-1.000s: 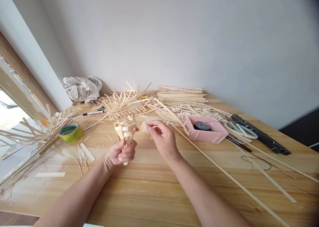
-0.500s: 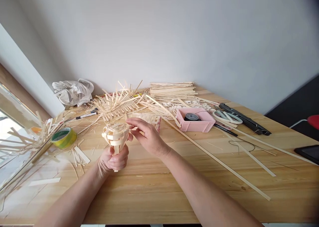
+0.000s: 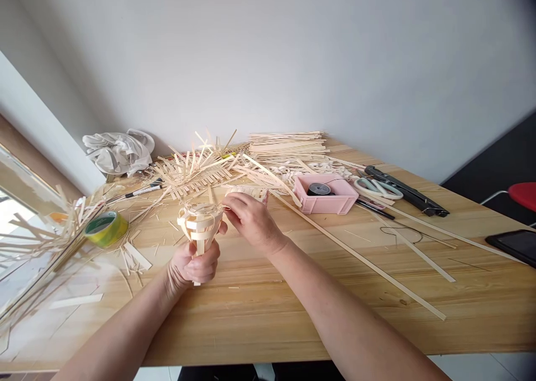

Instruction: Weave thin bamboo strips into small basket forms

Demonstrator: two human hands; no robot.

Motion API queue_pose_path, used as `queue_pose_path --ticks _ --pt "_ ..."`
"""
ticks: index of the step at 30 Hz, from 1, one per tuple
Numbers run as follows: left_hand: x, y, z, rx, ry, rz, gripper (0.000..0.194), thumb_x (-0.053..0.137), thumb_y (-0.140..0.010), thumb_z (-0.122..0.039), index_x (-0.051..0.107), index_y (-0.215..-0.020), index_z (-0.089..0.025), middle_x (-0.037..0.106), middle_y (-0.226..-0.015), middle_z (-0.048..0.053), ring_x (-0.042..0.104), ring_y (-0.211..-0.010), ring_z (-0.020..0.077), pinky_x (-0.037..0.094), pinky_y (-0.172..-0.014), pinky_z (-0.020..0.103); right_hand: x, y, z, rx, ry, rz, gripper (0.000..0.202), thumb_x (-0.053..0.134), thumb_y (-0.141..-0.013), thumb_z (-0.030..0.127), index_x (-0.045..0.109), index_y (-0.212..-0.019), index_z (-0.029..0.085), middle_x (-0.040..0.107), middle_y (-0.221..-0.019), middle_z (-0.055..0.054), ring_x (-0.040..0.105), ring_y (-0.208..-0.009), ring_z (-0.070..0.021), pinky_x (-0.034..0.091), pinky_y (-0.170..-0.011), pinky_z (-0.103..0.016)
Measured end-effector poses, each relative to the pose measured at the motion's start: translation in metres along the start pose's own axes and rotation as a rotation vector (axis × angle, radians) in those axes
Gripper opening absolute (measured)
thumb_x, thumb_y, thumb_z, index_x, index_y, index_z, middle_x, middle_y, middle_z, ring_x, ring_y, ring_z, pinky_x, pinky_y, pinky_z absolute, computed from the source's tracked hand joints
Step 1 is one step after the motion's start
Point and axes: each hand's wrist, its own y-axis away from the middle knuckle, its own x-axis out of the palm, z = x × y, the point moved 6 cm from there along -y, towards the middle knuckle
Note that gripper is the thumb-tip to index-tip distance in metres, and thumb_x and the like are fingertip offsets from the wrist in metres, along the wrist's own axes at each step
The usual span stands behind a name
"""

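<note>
Presently, item one: small woven cone [image 3: 200, 226] of pale flat strips, held upright above the near middle of the wooden table [image 3: 268, 314]. Left hand [image 3: 193, 264] is closed in a fist round the cone's narrow lower stem. Right hand [image 3: 251, 222] is loosely curled at the cone's open rim, fingertips pinched at its right edge; whether they hold a loose strip end cannot be told.

Handling note, as a judgement: the weave looks springy, so a firm low grip and light, close fingertip work at the rim should keep the bands from slipping apart.

Item two: pink tray [image 3: 324, 202], right of the hands, apart from them; contains a dark spool [image 3: 319, 189], with thread trailing over its edge.

Item three: cone's mouth; contents not visible.

Also present: green tape roll [image 3: 104, 228], scissors [image 3: 379, 188], stacked strips [image 3: 287, 145], white cloth [image 3: 117, 151].
</note>
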Motion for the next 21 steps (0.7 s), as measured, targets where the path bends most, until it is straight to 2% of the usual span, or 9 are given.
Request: queue_pose_path --ticks 9,17,21 --pt "0.006 -0.001 0.002 0.004 0.015 0.071 0.040 0.069 -0.067 -0.038 0.052 -0.102 -0.026 0.032 -0.034 -0.013 0.010 -0.018 -0.0009 0.017 -0.021 0.010 0.001 -0.001 -0.009 0.058 0.095 0.074 0.019 0.041 -0.081 0.004 0.056 -0.080 0.017 0.062 -0.085 -0.008 0.057 -0.082 -0.0189 0.046 -0.073 -0.030" --pt "-0.007 0.000 0.003 -0.021 -0.004 -0.055 0.045 0.073 -0.061 -0.041 0.053 -0.099 -0.026 0.036 -0.037 -0.012 0.009 -0.021 -0.0018 0.015 -0.022 0.009 0.002 0.000 -0.016 0.082 0.111 0.098 0.019 0.042 -0.081 0.004 0.056 -0.081 0.017 0.061 -0.085 -0.008 0.055 -0.081 -0.0184 0.044 -0.072 -0.029" --pt "-0.005 -0.002 0.002 -0.010 0.003 -0.047 0.044 0.072 -0.063 -0.039 0.053 -0.101 -0.026 0.037 -0.040 -0.012 0.009 -0.021 -0.0020 0.014 -0.022 0.009 0.002 0.002 -0.021 0.100 0.143 0.092 0.019 0.043 -0.080 0.003 0.056 -0.080 0.017 0.061 -0.084 -0.007 0.055 -0.078 -0.0188 0.044 -0.069 -0.029"
